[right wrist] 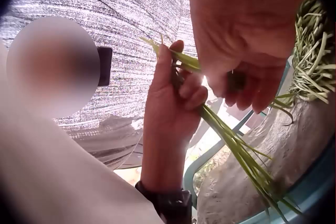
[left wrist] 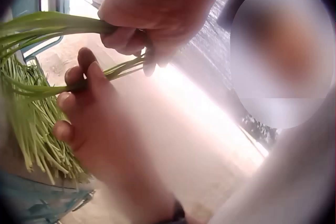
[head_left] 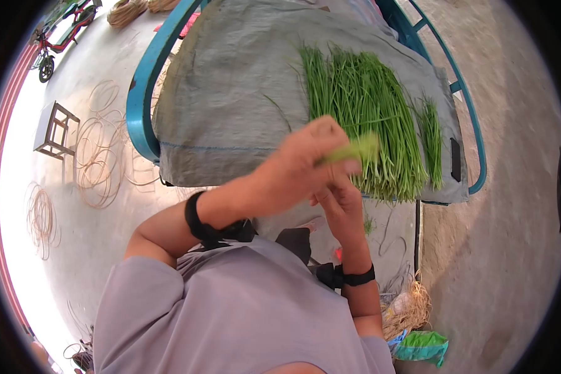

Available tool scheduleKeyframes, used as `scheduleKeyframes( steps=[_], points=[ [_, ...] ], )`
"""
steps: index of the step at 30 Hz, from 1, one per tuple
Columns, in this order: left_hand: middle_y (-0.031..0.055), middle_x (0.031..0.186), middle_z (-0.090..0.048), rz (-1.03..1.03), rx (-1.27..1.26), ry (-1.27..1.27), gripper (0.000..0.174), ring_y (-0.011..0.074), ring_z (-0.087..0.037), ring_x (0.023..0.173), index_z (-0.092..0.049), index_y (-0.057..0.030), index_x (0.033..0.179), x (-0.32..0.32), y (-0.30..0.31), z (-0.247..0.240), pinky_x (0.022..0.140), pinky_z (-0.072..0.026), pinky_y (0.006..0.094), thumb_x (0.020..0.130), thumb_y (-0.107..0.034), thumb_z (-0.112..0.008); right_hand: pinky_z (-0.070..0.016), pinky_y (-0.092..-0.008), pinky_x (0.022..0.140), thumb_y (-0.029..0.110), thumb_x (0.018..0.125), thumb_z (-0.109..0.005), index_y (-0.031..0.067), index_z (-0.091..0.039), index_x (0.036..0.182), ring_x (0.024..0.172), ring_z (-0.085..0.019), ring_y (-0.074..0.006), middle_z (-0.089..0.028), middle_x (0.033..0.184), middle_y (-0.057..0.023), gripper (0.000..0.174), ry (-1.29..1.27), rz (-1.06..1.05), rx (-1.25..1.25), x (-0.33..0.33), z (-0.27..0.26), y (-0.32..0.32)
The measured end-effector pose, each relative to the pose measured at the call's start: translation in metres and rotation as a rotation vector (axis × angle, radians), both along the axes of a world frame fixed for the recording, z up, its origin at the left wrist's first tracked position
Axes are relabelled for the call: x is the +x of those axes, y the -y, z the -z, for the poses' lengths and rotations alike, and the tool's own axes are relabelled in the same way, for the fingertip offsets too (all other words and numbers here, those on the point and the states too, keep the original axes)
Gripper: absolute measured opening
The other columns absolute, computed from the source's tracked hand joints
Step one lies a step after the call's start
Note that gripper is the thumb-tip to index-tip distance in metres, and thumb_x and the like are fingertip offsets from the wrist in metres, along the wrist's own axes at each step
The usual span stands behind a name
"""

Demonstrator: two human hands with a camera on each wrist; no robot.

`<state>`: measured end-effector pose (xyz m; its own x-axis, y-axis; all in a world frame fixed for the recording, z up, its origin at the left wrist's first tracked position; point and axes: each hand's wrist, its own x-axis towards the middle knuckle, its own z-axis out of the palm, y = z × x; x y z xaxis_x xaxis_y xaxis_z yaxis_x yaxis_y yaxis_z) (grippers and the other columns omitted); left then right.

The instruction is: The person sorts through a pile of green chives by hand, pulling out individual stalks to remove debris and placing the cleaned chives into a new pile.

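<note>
In the head view, the left hand (head_left: 296, 159) grips a thin bunch of green stalks (head_left: 360, 148), blurred at the tip. Just below and touching it, the right hand (head_left: 343, 209) has thumb and fingers together. The left wrist view has the left hand (left wrist: 163, 11) curled round the stalks (left wrist: 63, 23), while the right hand (left wrist: 102, 113) pinches a strand of them. From the right wrist, the stalks (right wrist: 236, 145) hang below the left hand (right wrist: 170, 103), beside the right hand (right wrist: 247, 29). Beyond both hands lies a wide pile of stalks (head_left: 371, 112).
A grey cloth (head_left: 224, 93) covers a cart bed with a blue metal rail (head_left: 142, 93). A smaller bunch (head_left: 430, 143) lies at the pile's right. On the floor are coiled strips (head_left: 96, 156), a stool (head_left: 57, 131), dry straw (head_left: 414, 308) and a green bag (head_left: 422, 346).
</note>
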<state>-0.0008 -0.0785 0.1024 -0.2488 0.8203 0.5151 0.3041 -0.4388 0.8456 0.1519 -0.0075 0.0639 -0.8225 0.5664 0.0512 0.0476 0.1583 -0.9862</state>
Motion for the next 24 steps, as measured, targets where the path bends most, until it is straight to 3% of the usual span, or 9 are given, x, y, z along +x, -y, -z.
scheduleKeyframes(
  steps=[2, 4, 5, 8, 11, 14, 17, 20, 24],
  points=[
    [0.0035, 0.089, -0.061, 0.037, -0.194, 0.421, 0.022, 0.0157, -0.051, 0.073, -0.060, -0.0067, 0.095, -0.020, -0.002, -0.006, 0.069, -0.0419, 0.0274, 0.093, -0.028, -0.055, -0.0450, -0.0195, 0.061, 0.011, 0.090, -0.055, 0.0013, -0.061, 0.099, 0.066, -0.055, -0.0059, -0.060, 0.078, -0.0024, 0.014, 0.074, -0.029, -0.080, -0.001, -0.006, 0.004],
    [0.0029, 0.089, -0.061, -0.085, -0.134, 0.449, 0.027, 0.0158, -0.052, 0.073, -0.057, -0.0052, 0.093, -0.046, -0.009, -0.004, 0.070, -0.0440, 0.0288, 0.096, -0.031, -0.049, -0.0440, -0.0195, 0.057, 0.011, 0.093, -0.052, 0.0014, -0.060, 0.100, 0.059, -0.052, -0.0044, -0.057, 0.074, -0.0013, 0.015, 0.155, -0.085, -0.106, 0.004, -0.007, 0.002],
    [0.0027, 0.090, -0.061, -0.147, -0.104, 0.462, 0.031, 0.0159, -0.052, 0.073, -0.056, -0.0045, 0.092, -0.059, -0.015, -0.003, 0.070, -0.0450, 0.0295, 0.097, -0.033, -0.047, -0.0447, -0.0203, 0.055, 0.013, 0.093, -0.051, 0.0013, -0.060, 0.100, 0.057, -0.052, -0.0052, -0.057, 0.074, -0.0013, 0.016, 0.170, -0.096, -0.219, 0.006, -0.005, 0.000],
    [0.0049, 0.088, -0.061, -0.053, -0.051, 1.160, 0.026, 0.0161, -0.054, 0.072, -0.053, -0.0042, 0.091, -0.088, -0.043, 0.032, 0.072, -0.0485, 0.0318, 0.098, -0.029, -0.046, -0.0461, -0.0223, 0.050, 0.018, 0.095, -0.050, 0.0014, -0.060, 0.100, 0.051, -0.051, -0.0065, -0.058, 0.073, -0.0013, 0.020, 0.176, -0.114, -0.560, 0.014, 0.003, -0.008],
    [0.0047, 0.082, -0.058, 0.006, -0.090, 1.466, 0.023, 0.0167, -0.056, 0.072, -0.051, -0.0045, 0.092, -0.115, -0.067, 0.078, 0.074, -0.0514, 0.0347, 0.098, -0.025, -0.045, -0.0461, -0.0232, 0.044, 0.024, 0.096, -0.051, 0.0026, -0.060, 0.101, 0.047, -0.049, -0.0055, -0.059, 0.073, -0.0008, 0.024, 0.111, -0.096, -0.882, 0.021, 0.009, -0.016],
    [0.0020, 0.074, -0.052, 0.219, -0.071, 1.574, 0.021, 0.0149, -0.052, 0.068, -0.049, -0.0041, 0.092, -0.140, -0.084, 0.135, 0.068, -0.0491, 0.0316, 0.098, -0.024, -0.045, -0.0456, -0.0224, 0.042, 0.027, 0.096, -0.051, 0.0041, -0.059, 0.103, 0.045, -0.047, -0.0035, -0.060, 0.074, -0.0001, 0.025, 0.063, -0.082, -1.098, 0.029, 0.016, -0.021],
    [-0.0003, 0.069, -0.045, 0.536, -0.012, 1.621, 0.020, 0.0123, -0.045, 0.063, -0.048, -0.0040, 0.093, -0.150, -0.085, 0.152, 0.062, -0.0445, 0.0280, 0.098, -0.024, -0.045, -0.0450, -0.0208, 0.040, 0.026, 0.097, -0.049, 0.0047, -0.058, 0.104, 0.044, -0.046, -0.0018, -0.060, 0.075, 0.0003, 0.024, 0.012, -0.083, -1.232, 0.037, 0.022, -0.023],
    [-0.0012, 0.067, -0.041, 0.506, -0.039, 1.595, 0.020, 0.0109, -0.038, 0.059, -0.047, -0.0038, 0.092, -0.147, -0.084, 0.145, 0.058, -0.0399, 0.0257, 0.098, -0.023, -0.045, -0.0443, -0.0191, 0.038, 0.025, 0.097, -0.048, 0.0041, -0.057, 0.105, 0.044, -0.045, -0.0010, -0.059, 0.075, 0.0001, 0.025, -0.057, -0.092, -1.360, 0.042, 0.028, -0.023],
    [-0.0010, 0.067, -0.041, 0.533, -0.007, 1.595, 0.020, 0.0111, -0.039, 0.060, -0.047, -0.0035, 0.093, -0.148, -0.083, 0.148, 0.058, -0.0402, 0.0262, 0.098, -0.023, -0.044, -0.0438, -0.0183, 0.036, 0.025, 0.098, -0.047, 0.0029, -0.056, 0.106, 0.044, -0.045, -0.0007, -0.056, 0.074, 0.0002, 0.026, -0.104, -0.109, -1.419, 0.048, 0.029, -0.021]
  ],
)
